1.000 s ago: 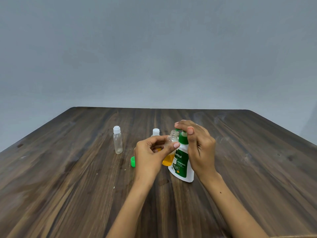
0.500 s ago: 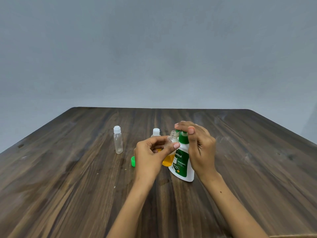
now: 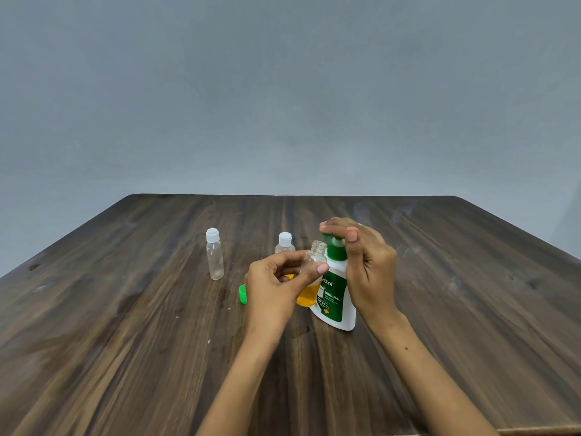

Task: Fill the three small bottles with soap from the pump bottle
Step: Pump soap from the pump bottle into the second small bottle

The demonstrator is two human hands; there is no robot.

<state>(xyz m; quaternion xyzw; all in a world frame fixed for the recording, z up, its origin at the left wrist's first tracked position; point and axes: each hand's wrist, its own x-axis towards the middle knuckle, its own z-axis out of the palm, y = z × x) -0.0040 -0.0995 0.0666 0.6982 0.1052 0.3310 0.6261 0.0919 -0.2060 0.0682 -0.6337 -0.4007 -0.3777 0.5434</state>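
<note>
A white pump bottle (image 3: 338,305) with a green label and green pump head stands at the table's middle. My right hand (image 3: 366,272) lies over the pump head, fingers across its top and thumb at its side. My left hand (image 3: 276,286) grips an uncapped small clear bottle (image 3: 312,278), its open neck just under the spout and orange soap in its lower part. Two more small clear bottles with white caps stand upright: one (image 3: 214,258) to the left, one (image 3: 285,243) behind my left hand, mostly hidden.
A green cap (image 3: 242,293) lies on the dark wooden table (image 3: 125,341) just left of my left hand. A grey wall rises behind the table's far edge.
The pump head sits slightly higher under my right hand than a second ago. The left hand and its bottle have stayed in place.
</note>
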